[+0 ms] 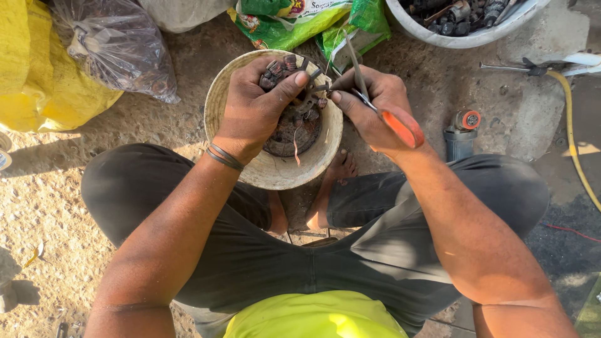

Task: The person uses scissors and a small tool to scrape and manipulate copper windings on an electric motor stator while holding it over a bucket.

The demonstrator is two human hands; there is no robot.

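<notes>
My left hand (256, 106) is closed around a small dark metal part with copper windings (280, 69), held over a worn cream bucket (269, 169). My right hand (375, 109) grips a cutting tool with orange handles (400, 128); its tip meets the part between my two thumbs. The bucket stands on the ground between my knees and holds a dark heap of similar parts (294, 131). A thin reddish wire strand (296, 150) hangs down inside it.
A grey basin of dark metal parts (466, 31) stands at the top right. Green printed bags (294, 22), a clear plastic sack (116, 47) and a yellow sack (44, 81) lie behind the bucket. A grey power tool (461, 134) and a yellow hose (573, 131) lie to the right.
</notes>
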